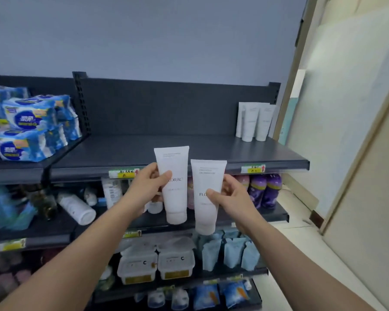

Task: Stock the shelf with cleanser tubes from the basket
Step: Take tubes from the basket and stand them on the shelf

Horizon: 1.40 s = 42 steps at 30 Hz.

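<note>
Both arms reach toward the top shelf, and each hand holds a white tube cap-down. The left hand is curled round the left tube, with the thumb across the front beside the printed lettering and the fingers behind. The right hand grips the right tube the same way, thumb on the front and fingers wrapped round its right edge. The two tubes hang side by side, close but apart, in front of the shelf's lip and not resting on it. The left one is a little higher, so its flat crimped end overlaps the shelf board, while the right one's end sits level with the lip. At two o'clock from the hands, three tubes stand cap-down at the right end of the shelf, against the dark back panel. At ten o'clock, blue tissue packs are stacked on the next section. One tier down, a white bottle lies on its side at nine o'clock and purple bottles stand at three o'clock. Lower still there are two clear lidded boxes at six o'clock and pale blue pouches at five o'clock
</note>
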Available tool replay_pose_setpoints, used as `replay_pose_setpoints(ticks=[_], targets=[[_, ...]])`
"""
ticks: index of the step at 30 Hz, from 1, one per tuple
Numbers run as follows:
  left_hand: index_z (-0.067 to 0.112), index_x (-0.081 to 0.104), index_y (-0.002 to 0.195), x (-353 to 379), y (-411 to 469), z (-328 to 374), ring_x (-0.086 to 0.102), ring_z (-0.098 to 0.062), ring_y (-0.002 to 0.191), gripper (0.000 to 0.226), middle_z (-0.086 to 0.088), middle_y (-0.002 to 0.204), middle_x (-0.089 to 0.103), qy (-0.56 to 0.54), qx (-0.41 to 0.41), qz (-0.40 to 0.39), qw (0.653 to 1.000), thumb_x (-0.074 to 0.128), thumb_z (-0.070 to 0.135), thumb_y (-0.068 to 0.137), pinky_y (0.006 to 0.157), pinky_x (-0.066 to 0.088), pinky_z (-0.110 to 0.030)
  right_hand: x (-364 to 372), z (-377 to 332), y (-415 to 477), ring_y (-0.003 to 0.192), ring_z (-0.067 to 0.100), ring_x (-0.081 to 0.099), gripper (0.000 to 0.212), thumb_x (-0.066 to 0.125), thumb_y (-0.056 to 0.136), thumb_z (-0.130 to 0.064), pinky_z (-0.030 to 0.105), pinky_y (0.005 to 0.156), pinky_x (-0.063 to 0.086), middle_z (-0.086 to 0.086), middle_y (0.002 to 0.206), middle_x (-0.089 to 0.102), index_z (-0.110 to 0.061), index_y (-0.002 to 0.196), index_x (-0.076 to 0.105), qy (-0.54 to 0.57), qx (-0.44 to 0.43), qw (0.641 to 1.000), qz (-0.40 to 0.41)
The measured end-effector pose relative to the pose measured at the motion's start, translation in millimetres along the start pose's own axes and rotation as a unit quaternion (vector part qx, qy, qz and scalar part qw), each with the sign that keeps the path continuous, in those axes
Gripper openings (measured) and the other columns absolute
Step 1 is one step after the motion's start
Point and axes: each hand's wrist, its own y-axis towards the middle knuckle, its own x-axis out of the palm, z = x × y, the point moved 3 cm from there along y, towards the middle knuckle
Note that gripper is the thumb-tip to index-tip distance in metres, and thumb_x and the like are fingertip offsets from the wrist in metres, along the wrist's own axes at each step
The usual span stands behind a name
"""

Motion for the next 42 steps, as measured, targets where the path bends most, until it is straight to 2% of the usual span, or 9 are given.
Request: replay_pose_setpoints(ticks=[4,8,11,14,21,26,34,38,42], targets=[[0.018,0.062,0.108,41.9,10.6,21.4,0.065,-0.015,0.076,0.013,-0.002,0.097,0.069,0.003,0.026,-0.004,1.000,0.057,0.018,0.095,0.052,0.053,-0.025,-41.8,-5.7,3.0,0.088,0.010,0.067,0.032,0.068,0.086,-0.006,0.020,0.061,0.050,-0.003,0.105,0.072,-0.025,0.111,0.061,-0.005,-0.012,1.000,0.006],[0.016,0.064,0.105,80.0,27.2,42.5,0.062,-0.013,0.068,0.011,0.000,0.088,0.068,-0.008,0.039,-0.024,0.999,0.058,0.017,0.095,0.050,0.051,-0.026,-80.5,-13.9,12.2,0.092,0.012,0.069,0.031,0.069,0.086,-0.008,0.032,0.075,0.058,-0.002,0.105,0.072,-0.029,0.107,0.061,-0.006,-0.021,0.999,0.028],[0.015,0.065,0.103,99.1,42.1,53.6,0.064,-0.020,0.077,0.011,-0.002,0.093,0.069,-0.022,0.043,-0.034,0.998,0.060,0.017,0.094,0.061,0.054,-0.034,-101.0,-22.1,18.5,0.092,0.011,0.069,0.030,0.071,0.085,-0.009,0.029,0.078,0.058,-0.001,0.104,0.072,-0.026,0.107,0.061,-0.016,-0.036,0.999,0.037],[0.012,0.064,0.105,127.7,64.7,62.0,0.063,-0.019,0.076,0.013,-0.003,0.095,0.070,-0.020,0.059,-0.042,0.997,0.060,0.018,0.094,0.060,0.054,-0.032,-131.1,-27.5,31.2,0.096,0.014,0.069,0.030,0.072,0.084,-0.012,0.032,0.082,0.057,-0.003,0.105,0.072,-0.026,0.107,0.061,-0.018,-0.049,0.997,0.060],[0.009,0.063,0.098,191.7,132.5,66.7,0.053,-0.010,0.048,0.008,-0.007,0.085,0.066,-0.048,0.067,-0.086,0.993,0.061,0.015,0.093,0.049,0.043,-0.028,-194.2,-35.2,80.1,0.097,0.016,0.068,0.031,0.073,0.083,-0.010,0.039,0.086,0.057,-0.004,0.103,0.072,-0.034,0.099,0.062,-0.021,-0.067,0.993,0.098],[0.012,0.064,0.099,232.7,189.7,71.6,0.064,-0.021,0.074,0.008,-0.006,0.093,0.070,-0.039,0.087,-0.087,0.992,0.061,0.016,0.093,0.053,0.048,-0.030,-236.7,-38.1,130.7,0.099,0.019,0.068,0.032,0.071,0.084,-0.008,0.043,0.090,0.056,0.002,0.106,0.071,-0.021,0.112,0.062,-0.039,-0.076,0.989,0.117],[0.013,0.063,0.095,285.5,268.0,72.1,0.066,-0.022,0.083,0.004,-0.005,0.094,0.071,-0.023,0.091,-0.076,0.993,0.063,0.014,0.092,0.079,0.056,-0.047,-290.6,-27.6,219.4,0.098,0.020,0.068,0.030,0.074,0.081,-0.015,0.048,0.090,0.055,0.002,0.106,0.071,-0.031,0.103,0.061,-0.079,-0.068,0.986,0.131],[0.012,0.063,0.099,301.3,294.3,64.8,0.065,-0.024,0.087,0.008,-0.009,0.100,0.071,-0.008,0.078,-0.061,0.995,0.064,0.014,0.091,0.084,0.054,-0.050,-306.8,-13.4,253.4,0.098,0.021,0.068,0.031,0.075,0.077,-0.020,0.050,0.090,0.055,0.003,0.105,0.071,-0.031,0.103,0.062,-0.082,-0.058,0.985,0.139],[0.014,0.063,0.097,314.3,314.9,53.5,0.066,-0.022,0.085,0.006,-0.006,0.096,0.070,-0.004,0.063,-0.041,0.997,0.063,0.012,0.092,0.080,0.055,-0.047,-319.1,1.1,281.6,0.098,0.021,0.067,0.033,0.073,0.082,-0.013,0.048,0.091,0.054,0.005,0.106,0.069,-0.021,0.110,0.059,-0.068,-0.047,0.986,0.143]])
